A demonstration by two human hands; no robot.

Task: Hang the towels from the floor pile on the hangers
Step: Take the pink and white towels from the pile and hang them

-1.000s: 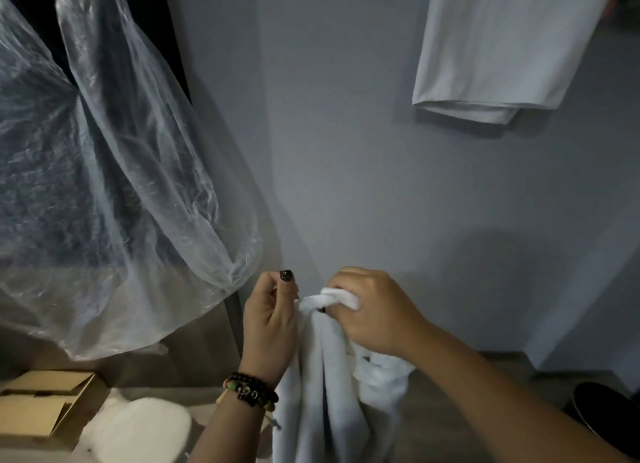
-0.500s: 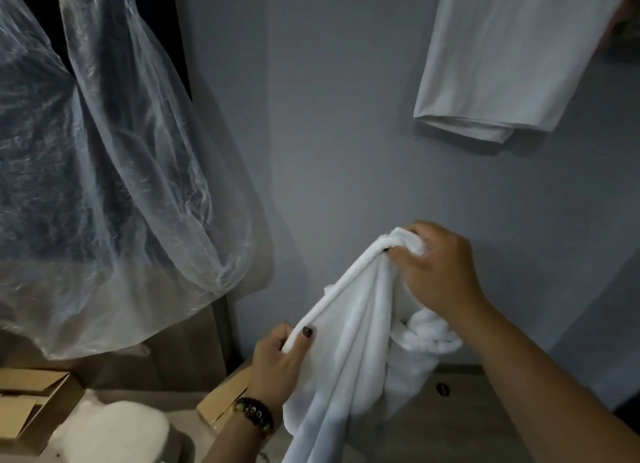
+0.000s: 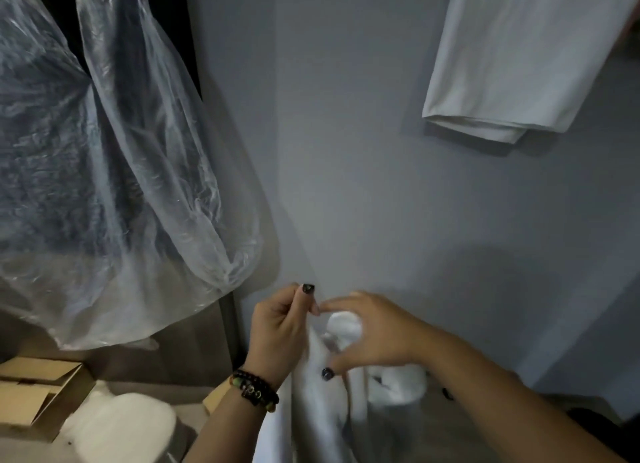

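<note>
A white towel hangs down from both my hands at the bottom centre of the head view. My left hand, with a beaded bracelet at the wrist, pinches the towel's top edge between thumb and fingers. My right hand is curled round a bunched fold of the same towel, touching the left hand's fingertips. Another white towel hangs folded at the upper right against the grey wall; its hanger is out of view. More white towels lie on the floor at the lower left.
Clear plastic garment covers hang at the left, reaching down near my left hand. Cardboard boxes sit on the floor at the far left. The grey wall stands straight ahead. A dark object lies on the floor at the lower right.
My hands were apart with the towel stretched between them, the right one raised; now the right hand has dropped and both hands meet at the towel's top.
</note>
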